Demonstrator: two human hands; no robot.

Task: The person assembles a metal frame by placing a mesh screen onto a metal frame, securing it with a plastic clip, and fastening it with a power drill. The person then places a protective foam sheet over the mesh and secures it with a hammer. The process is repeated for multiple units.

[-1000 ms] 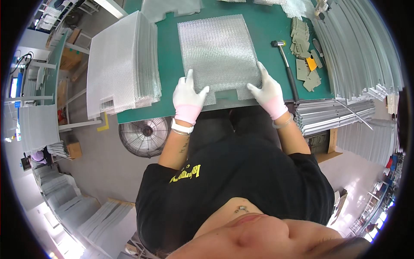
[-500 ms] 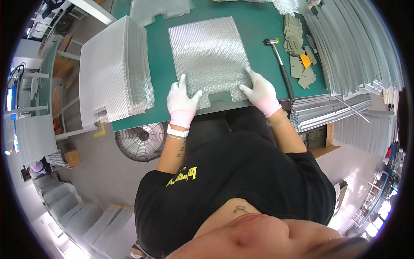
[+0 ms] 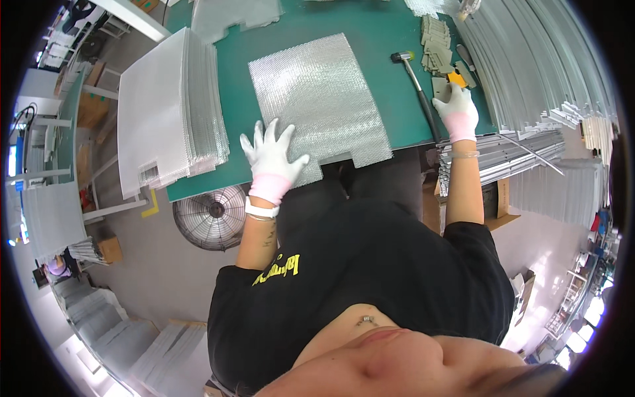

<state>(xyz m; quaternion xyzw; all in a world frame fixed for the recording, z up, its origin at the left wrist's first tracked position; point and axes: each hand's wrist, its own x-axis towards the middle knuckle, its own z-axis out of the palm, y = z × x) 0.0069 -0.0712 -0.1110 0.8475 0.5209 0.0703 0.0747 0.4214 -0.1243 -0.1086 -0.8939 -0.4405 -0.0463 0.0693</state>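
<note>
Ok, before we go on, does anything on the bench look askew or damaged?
Slightly askew: the mesh sheet's notched end overhangs the near edge of the bench. The tan plates near the right hand overlap unevenly. I see no obvious damage.

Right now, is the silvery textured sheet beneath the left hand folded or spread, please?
Spread: the silvery textured sheet lies flat on the green tabletop.

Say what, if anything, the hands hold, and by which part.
The left hand lies spread over the near left edge of the silvery sheet, no grip showing. The right hand is at the grey pieces; whether it holds one cannot be told.
</note>
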